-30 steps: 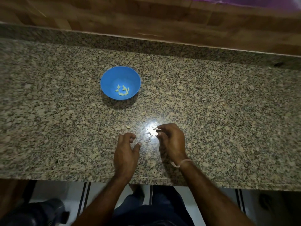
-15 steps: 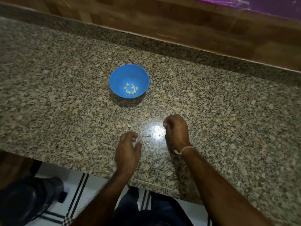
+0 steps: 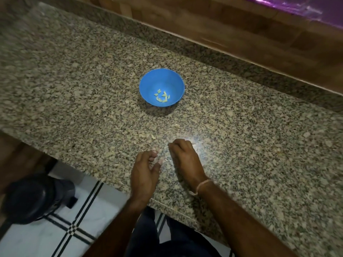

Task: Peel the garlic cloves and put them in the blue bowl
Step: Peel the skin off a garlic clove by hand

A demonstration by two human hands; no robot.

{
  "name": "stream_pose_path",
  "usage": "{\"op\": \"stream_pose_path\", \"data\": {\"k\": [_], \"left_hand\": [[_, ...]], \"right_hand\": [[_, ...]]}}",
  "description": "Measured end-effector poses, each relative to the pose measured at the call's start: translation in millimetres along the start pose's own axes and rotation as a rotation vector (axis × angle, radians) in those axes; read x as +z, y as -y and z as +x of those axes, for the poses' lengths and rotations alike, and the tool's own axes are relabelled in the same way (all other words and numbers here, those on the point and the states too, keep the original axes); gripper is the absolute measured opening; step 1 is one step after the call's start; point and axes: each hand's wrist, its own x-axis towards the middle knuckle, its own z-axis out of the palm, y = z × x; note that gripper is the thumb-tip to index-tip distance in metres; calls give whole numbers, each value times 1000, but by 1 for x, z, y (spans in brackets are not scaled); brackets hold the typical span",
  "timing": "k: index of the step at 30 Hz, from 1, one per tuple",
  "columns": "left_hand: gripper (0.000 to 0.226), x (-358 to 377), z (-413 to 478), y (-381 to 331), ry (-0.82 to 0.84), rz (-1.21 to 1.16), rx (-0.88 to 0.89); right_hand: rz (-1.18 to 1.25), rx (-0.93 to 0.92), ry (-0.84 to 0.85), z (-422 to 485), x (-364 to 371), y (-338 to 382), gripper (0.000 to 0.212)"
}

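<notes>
Since the peeling appeared to be done right at the near edge of the counter, both hands were held low there, side by side, while the blue bowl was left well apart farther back, presumably so that skins would be kept out of it. The right hand was seen with its fingers curled under, knuckles up; a pale sliver showed at its fingertips, but whether a clove was gripped could not be told. The left hand was rested with fingers loosely bent and nothing visibly held. Several small peeled cloves, pale yellow and crescent-shaped, were gathered at the bottom of the smooth, round bowl. One more pale clove was left on the speckled, polished stone between bowl and hands.
</notes>
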Motion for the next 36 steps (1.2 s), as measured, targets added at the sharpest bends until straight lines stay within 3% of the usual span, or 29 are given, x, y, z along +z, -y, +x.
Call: {"op": "stream_pose_path", "data": {"k": [3, 6, 12, 16, 18, 20, 22, 25, 29, 31, 34, 36], "left_hand": [[21, 2, -1, 2, -9, -6, -19], [20, 3, 0, 1, -22, -48, -23], [21, 2, -4, 1, -52, -83, -58], [23, 2, -6, 1, -66, -108, -55], [23, 1, -6, 1, -65, -112, -53], [24, 1, -7, 0, -64, -121, -57], [24, 1, -7, -2, -57, -107, -64], [24, 2, -6, -4, -51, -75, -75], [23, 1, -5, -4, -43, -109, -99], [21, -1, -3, -2, -37, -167, -138], [20, -4, -2, -1, -39, -243, -207], [18, -3, -1, -3, -44, -287, -255]], "right_hand": [[150, 120, -10, -4, -8, -1, 42], [102, 159, -77, 39, -17, -12, 41], [-55, -73, 64, 42, -12, -9, 24], [47, -53, 133, -7, -6, -1, 46], [164, 43, 75, -20, -12, -1, 51], [286, 234, -21, -30, -26, 2, 37], [250, 280, -19, -38, -30, 6, 24], [205, 248, -18, -35, -27, 14, 15], [205, 163, 28, -17, -14, 21, 28], [256, 195, 94, -11, -11, 20, 19], [110, 114, 157, -8, -5, 6, 74], [62, 55, 141, -10, 0, 5, 71]]}}
